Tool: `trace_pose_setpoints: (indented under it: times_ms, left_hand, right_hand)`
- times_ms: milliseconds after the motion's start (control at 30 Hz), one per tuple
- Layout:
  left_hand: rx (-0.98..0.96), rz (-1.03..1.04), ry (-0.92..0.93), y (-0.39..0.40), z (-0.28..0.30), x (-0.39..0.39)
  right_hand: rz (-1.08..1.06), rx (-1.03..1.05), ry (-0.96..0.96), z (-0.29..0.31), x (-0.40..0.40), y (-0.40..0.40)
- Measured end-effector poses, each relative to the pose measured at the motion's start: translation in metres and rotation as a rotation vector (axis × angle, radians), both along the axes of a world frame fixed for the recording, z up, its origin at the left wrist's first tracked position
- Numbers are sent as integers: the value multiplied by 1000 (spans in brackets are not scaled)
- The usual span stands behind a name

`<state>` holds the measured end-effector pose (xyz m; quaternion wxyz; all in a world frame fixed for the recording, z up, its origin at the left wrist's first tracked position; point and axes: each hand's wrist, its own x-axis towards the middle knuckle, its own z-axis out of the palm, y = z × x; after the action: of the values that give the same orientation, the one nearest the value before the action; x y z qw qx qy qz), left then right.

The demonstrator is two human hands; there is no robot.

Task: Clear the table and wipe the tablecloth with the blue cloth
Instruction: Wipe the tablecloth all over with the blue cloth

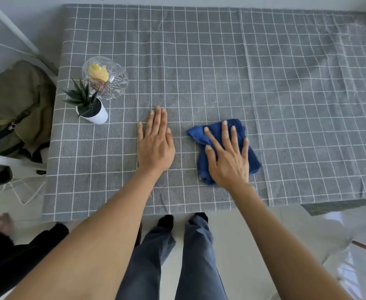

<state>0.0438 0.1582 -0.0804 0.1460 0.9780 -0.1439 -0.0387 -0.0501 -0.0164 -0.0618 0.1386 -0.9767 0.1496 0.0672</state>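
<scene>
A grey tablecloth with a white grid (199, 61) covers the surface above a pale tiled floor (253, 245). Near its front edge the left hand (156, 146) lies flat and bare, grip empty, while the right hand (228, 159) presses spread straight fingers on the crumpled blue cloth (251, 156). Farther left stand a small green plant in a white pot (95, 113) and a cut-glass bowl (117, 81).

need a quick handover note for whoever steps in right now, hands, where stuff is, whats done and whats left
Left hand: flat, palm down on the tablecloth, holding nothing.
Right hand: fingers spread, pressing the blue cloth onto the tablecloth near the front edge.
Glass bowl and potted plant stand together at the far left of the table.
Done: most of the table is bare; the cloth is down in wiping position.
Left: move the bowl and plant off, wipe the rest.
</scene>
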Motion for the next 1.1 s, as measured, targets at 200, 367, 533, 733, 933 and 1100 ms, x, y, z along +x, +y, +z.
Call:
trace_pose_setpoints:
  times_ms: [200,367,533,733,933,1100]
  left_hand:
    - [20,-5,9,1,1,1]
    - [26,-5,0,-1,1,1]
    - [15,-1,0,-2,1,1]
    - [6,-8,-3,0,1,1]
    - [23,-13,2,0,0,1]
    - [29,1,5,-1,2,0]
  right_hand:
    - [-304,-4,42,3,5,-60]
    - [-269,17,27,4,4,-41]
    - [-73,50,14,9,0,-4]
    - [-28,31,-13,2,4,-10]
    - [-285,18,31,1,20,-32]
    - [-5,24,11,3,9,0]
